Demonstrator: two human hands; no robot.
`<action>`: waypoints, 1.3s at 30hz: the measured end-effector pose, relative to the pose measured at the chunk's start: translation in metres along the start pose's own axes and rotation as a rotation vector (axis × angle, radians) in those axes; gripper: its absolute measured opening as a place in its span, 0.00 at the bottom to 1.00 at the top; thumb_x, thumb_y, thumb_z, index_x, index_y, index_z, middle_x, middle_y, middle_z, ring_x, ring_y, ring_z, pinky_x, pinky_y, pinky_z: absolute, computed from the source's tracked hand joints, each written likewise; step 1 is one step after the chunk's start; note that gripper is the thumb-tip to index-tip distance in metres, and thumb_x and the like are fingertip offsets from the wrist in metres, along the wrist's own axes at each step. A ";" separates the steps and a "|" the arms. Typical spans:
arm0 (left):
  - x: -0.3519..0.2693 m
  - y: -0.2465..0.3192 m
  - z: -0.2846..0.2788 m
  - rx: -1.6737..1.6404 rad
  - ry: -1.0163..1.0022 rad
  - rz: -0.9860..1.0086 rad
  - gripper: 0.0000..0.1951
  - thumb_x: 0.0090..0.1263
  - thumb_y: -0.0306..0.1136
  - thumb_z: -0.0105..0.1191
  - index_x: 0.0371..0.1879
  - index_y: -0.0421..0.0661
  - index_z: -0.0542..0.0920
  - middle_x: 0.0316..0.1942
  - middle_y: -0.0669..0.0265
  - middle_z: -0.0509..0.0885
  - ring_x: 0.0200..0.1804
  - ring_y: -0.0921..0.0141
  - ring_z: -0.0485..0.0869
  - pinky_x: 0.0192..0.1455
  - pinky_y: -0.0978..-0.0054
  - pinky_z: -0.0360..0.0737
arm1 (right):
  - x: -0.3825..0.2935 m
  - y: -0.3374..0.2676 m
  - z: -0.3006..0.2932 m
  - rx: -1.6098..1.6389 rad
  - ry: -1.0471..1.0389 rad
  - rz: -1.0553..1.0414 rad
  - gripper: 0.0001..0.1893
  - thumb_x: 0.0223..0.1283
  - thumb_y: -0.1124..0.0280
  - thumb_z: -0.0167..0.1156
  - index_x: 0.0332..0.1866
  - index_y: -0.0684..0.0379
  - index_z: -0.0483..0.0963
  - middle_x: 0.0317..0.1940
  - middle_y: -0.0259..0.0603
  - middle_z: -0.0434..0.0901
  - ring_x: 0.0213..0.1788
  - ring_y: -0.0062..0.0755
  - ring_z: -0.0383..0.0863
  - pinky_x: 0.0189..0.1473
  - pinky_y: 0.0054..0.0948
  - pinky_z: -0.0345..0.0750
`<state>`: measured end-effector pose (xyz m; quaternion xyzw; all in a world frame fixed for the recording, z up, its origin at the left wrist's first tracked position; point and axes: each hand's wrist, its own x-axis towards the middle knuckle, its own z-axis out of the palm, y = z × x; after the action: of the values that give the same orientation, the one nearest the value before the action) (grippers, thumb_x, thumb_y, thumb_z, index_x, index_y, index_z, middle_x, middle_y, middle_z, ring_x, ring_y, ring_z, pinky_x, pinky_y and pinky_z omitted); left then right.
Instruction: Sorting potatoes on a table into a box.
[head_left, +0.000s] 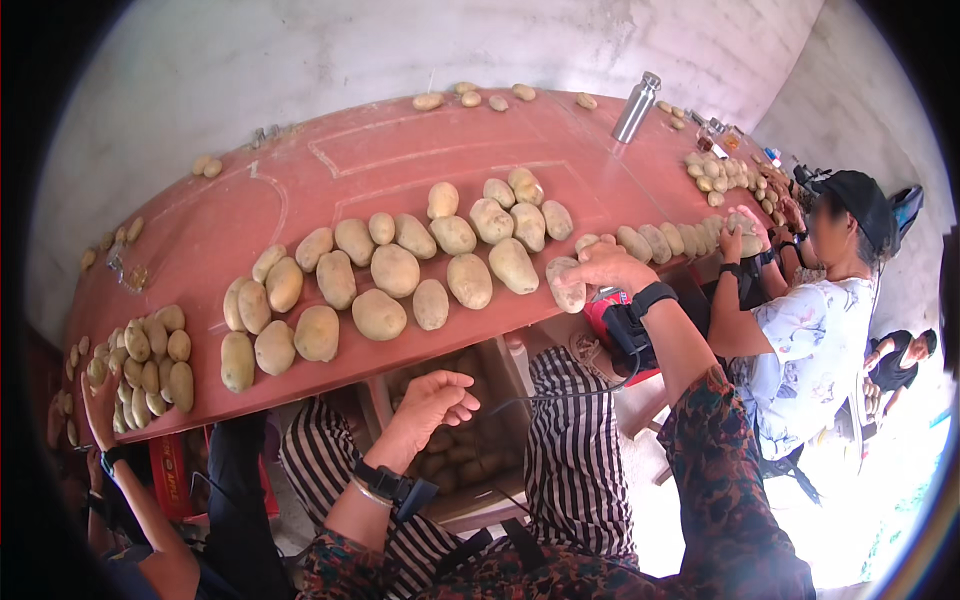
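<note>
My right hand grips a potato by its right side at the table's front edge. Another potato lies just behind my fingers. My left hand hangs in front of the table edge, fingers loosely curled and nothing in them. Below it, between my knees, stands a crate with many potatoes inside, partly in shadow. Uneven rows of potatoes spread over the red tabletop before me, larger ones such as the potato towards the front.
At right a person handles potatoes beside a line of potatoes. Another person's hand touches a potato cluster at left. A steel bottle stands at the back. A red box is below the table.
</note>
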<state>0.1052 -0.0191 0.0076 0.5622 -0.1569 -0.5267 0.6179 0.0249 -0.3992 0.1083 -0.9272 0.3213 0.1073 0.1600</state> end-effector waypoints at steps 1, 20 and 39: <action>0.000 0.001 0.001 0.005 -0.002 -0.004 0.12 0.79 0.29 0.54 0.56 0.38 0.81 0.39 0.60 0.91 0.33 0.76 0.87 0.34 0.80 0.81 | -0.001 -0.003 0.001 0.005 -0.014 0.000 0.43 0.42 0.34 0.69 0.51 0.66 0.84 0.63 0.60 0.72 0.67 0.55 0.67 0.66 0.48 0.69; -0.010 0.022 -0.007 0.022 0.111 0.050 0.13 0.79 0.30 0.52 0.55 0.39 0.82 0.39 0.61 0.90 0.34 0.76 0.85 0.37 0.81 0.81 | -0.059 -0.034 0.056 0.729 0.379 -0.154 0.24 0.36 0.68 0.79 0.43 0.66 0.82 0.45 0.44 0.84 0.49 0.34 0.84 0.51 0.34 0.82; -0.016 0.008 0.014 0.141 -0.077 -0.102 0.28 0.68 0.49 0.64 0.61 0.43 0.78 0.51 0.66 0.85 0.52 0.73 0.84 0.50 0.71 0.84 | -0.168 -0.086 0.149 1.401 -0.518 -0.459 0.31 0.46 0.75 0.78 0.60 0.65 0.78 0.62 0.41 0.79 0.63 0.29 0.77 0.70 0.34 0.71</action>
<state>0.0914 -0.0146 0.0253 0.5910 -0.1883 -0.5662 0.5429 -0.0648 -0.1862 0.0412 -0.5988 0.0668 0.0566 0.7961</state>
